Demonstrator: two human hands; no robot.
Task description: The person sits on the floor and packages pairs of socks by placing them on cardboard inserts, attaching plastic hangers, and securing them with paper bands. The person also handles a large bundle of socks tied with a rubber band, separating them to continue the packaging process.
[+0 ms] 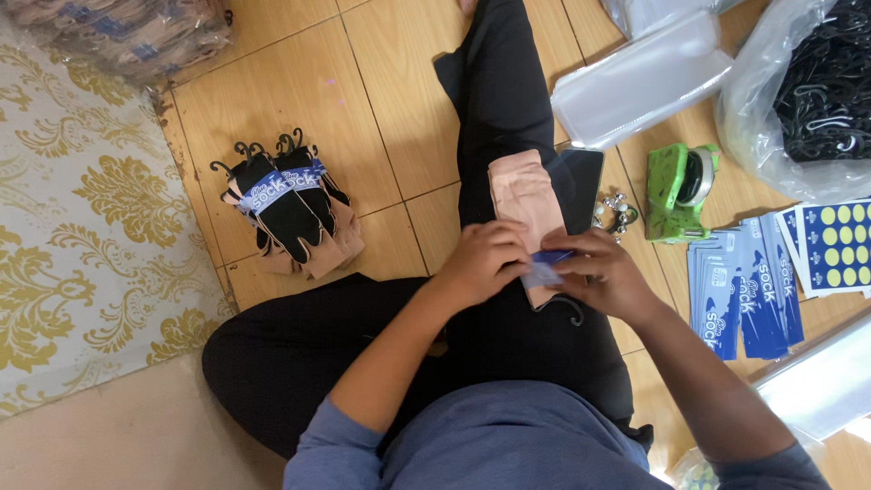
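Seated on a wooden tile floor (399, 82) with black-trousered legs stretched out. Across the lap, a pair of peach socks (521, 195), lying lengthwise along the thigh beside a dark phone (581, 186). Left hand (485, 259) pressed onto the lower end of the socks, fingers curled down and pinching the edge of a blue paper band (547, 265). Right hand (601, 272) closed on the other side of that same band, thumb and fingers clamped on it just beside the left hand. Below the band, a black hanger hook (572, 313) poking out. Off to the left on the floor, a finished pile of banded socks (290, 213) with black hooks, well apart from the hands. To the right, a green tape dispenser (676, 186), a fan of blue paper bands (744, 295), a sheet of yellow round stickers (839, 245), clear plastic sleeves (640, 82) and a bag of black hooks (817, 91).
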